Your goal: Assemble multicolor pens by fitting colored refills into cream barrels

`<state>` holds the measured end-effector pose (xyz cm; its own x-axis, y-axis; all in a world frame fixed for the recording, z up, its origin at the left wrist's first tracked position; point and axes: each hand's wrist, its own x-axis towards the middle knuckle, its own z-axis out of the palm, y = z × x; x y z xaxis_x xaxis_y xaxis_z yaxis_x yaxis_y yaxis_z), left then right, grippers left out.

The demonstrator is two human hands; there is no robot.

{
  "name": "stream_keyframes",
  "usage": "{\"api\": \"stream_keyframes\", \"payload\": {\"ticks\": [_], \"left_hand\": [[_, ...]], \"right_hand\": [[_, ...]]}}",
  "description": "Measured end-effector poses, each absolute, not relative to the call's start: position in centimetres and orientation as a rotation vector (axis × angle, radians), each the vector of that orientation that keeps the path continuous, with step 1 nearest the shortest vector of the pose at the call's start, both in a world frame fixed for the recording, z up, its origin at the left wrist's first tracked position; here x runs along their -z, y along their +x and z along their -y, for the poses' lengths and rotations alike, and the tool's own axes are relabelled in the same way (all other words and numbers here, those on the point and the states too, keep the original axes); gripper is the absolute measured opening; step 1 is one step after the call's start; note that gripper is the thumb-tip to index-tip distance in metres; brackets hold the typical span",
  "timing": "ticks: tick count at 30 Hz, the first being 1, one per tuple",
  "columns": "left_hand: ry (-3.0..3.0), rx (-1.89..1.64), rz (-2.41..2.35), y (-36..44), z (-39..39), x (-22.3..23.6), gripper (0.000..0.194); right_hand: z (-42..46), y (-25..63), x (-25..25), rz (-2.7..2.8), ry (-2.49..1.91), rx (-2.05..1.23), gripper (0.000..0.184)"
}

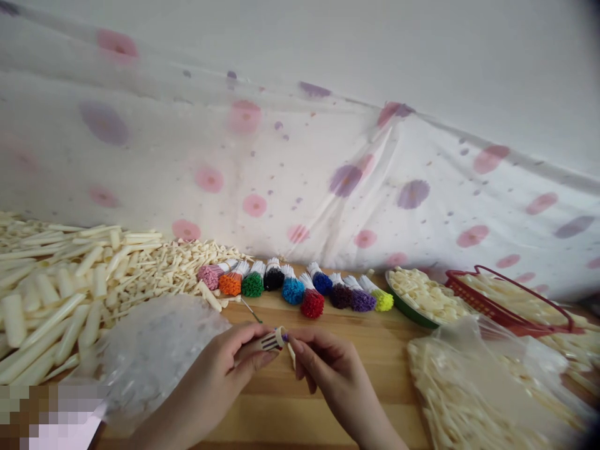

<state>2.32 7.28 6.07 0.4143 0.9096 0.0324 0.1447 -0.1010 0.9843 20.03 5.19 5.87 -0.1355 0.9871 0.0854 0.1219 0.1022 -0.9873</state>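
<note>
My left hand (pixel 248 353) is closed round a short cream tube (pixel 269 342) with dark stripes along its side. The tube's open end points to the right. At that end, the thumb and fingertips of my right hand (pixel 323 359) pinch a small purple-blue piece (pixel 284 337), mostly hidden by the fingers. A thin cream piece (pixel 292 357) shows between the hands, partly covered. Beyond them stands a row of bundles of thin white sticks with coloured tips, among them a red bundle (pixel 312 303), a purple bundle (pixel 362 300) and a green bundle (pixel 253 283).
Cream tubes (pixel 60 312) and small cream pieces (pixel 173 269) lie heaped at left, behind a clear plastic bag (pixel 159 350). At right are a green bowl (pixel 412 310), a red basket (pixel 509 325) and a bag of cream pieces (pixel 469 387). A dark thin stick (pixel 252 310) lies on the wooden table (pixel 281 415).
</note>
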Motion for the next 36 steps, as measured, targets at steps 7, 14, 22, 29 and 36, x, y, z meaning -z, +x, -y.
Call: {"api": "stream_keyframes", "payload": {"ticks": [7,14,22,29,36], "left_hand": [[1.615,-0.812,-1.016,2.6,-7.2,-5.5,0.013],[1.697,-0.805,-1.055,2.6,-6.8,-5.4,0.012],[1.637,-0.824,-1.035,2.8,-6.9,-5.7,0.011],[1.627,-0.729,-1.005,2.2,-6.8,-5.8,0.010],[1.664,-0.782,-1.032,2.6,-6.8,-5.6,0.014]], "right_hand": [[-5.0,20.3,-6.4,1.619,-1.253,-0.945,0.034],[-5.4,20.0,-6.3,1.481,-1.258,-1.087,0.036],[-5.1,19.4,-6.0,1.492,-1.264,-0.999,0.033],[-4.4,21.6,-7.4,1.872,-1.248,-0.990,0.026],[-3.6,22.4,-8.3,2.129,-1.292,-0.886,0.037]]}}
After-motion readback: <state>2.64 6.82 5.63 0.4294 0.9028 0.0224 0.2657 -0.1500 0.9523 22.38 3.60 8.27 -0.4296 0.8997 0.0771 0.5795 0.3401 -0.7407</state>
